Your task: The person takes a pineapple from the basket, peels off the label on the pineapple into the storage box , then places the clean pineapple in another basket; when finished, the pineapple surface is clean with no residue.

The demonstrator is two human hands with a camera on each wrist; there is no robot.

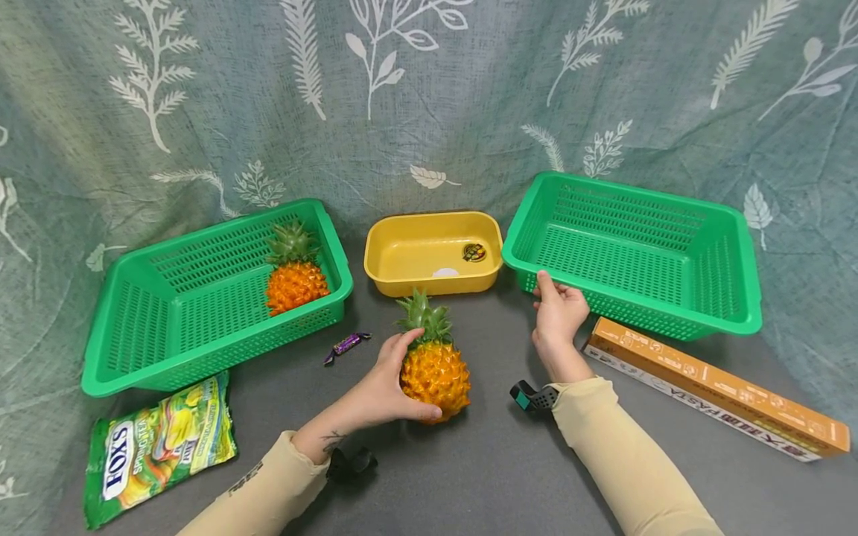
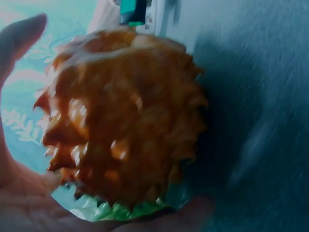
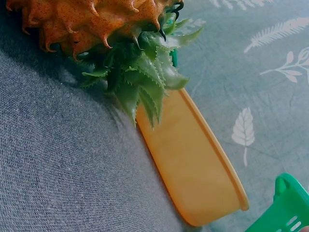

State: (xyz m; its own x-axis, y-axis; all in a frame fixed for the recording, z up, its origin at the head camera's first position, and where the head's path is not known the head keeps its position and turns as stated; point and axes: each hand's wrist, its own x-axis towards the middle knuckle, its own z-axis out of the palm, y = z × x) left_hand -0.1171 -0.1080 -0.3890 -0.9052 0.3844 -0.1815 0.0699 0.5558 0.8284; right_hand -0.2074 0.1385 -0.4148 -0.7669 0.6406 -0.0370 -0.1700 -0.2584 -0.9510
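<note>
In the head view my left hand (image 1: 392, 383) spreads around an orange pineapple (image 1: 437, 378) with a green crown. In the left wrist view the thumb stands off the fruit's spiny side, with a visible gap. Fingers pass on the crown side, partly hidden. My right hand (image 1: 561, 316) is at the near left corner of the right green basket (image 1: 630, 260), one digit overlapping its rim. Whether it touches is unclear. A second pineapple (image 1: 296, 286) lies inside the left green basket (image 1: 221, 327).
A yellow tray (image 1: 432, 286) stands between the baskets. On the grey table lie a purple-wrapped candy (image 1: 347, 344), a green FOX'S bag (image 1: 161, 450) at the left and a long orange pasta box (image 1: 717, 387) at the right. A patterned curtain (image 1: 429, 97) hangs behind.
</note>
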